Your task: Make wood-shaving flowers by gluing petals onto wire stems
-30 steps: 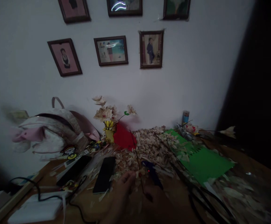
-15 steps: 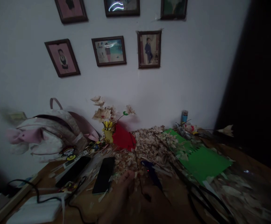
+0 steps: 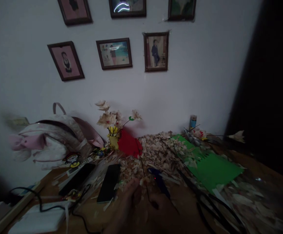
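My two hands are low in the dim bottom centre of the view. My left hand has its fingers closed around a thin dark stem, which rises toward the red paper; a pale petal sits at the fingertips. My right hand is very dark and grips the stem's lower end. A blue glue gun with a red light lies on the wooden table just beyond my right hand.
Pale petal scraps cover the table's middle. Green paper lies to the right, and red paper and a yellow vase of paper flowers stand at the back. Two dark phones, cables and a backpack are on the left.
My left fingers have shifted a little along the stem. Everything else has stayed in place.
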Available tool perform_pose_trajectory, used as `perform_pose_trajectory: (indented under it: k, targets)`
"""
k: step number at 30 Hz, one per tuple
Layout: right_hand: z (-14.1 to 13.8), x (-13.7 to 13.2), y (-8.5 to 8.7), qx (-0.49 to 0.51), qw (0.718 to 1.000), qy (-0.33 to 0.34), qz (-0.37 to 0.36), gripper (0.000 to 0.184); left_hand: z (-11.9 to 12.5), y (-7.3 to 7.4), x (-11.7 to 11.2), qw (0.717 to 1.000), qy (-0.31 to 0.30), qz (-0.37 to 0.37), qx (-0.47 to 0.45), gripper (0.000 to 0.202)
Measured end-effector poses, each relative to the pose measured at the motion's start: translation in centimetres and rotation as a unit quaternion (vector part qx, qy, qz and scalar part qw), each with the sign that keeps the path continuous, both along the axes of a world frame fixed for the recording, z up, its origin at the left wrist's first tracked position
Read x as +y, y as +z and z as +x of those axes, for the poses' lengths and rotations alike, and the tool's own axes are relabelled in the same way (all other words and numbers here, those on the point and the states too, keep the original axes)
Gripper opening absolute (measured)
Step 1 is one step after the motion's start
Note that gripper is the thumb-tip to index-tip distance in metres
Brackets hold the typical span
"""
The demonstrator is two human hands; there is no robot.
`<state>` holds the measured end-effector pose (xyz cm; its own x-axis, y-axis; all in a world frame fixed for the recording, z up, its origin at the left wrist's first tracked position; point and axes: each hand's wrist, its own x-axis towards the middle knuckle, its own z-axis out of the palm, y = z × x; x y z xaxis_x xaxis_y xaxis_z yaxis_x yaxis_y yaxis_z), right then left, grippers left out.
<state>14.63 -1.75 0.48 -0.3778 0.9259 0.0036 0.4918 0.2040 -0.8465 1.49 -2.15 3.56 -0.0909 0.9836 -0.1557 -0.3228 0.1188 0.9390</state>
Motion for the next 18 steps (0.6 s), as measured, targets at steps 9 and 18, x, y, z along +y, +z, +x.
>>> perform_pose_trajectory:
  k: [9, 18]
  targets:
    - [0.2, -0.2, 0.1, 0.0, 1.0, -0.02, 0.005, 0.022, 0.1, -0.5, 0.1, 0.997, -0.036, 0.015, -0.073, 0.027]
    - [0.0, -0.4, 2.3, -0.006, 0.999, -0.022, -0.029, 0.039, -0.9, -2.4, 1.6, 0.992, 0.07, 0.076, 0.075, 0.028]
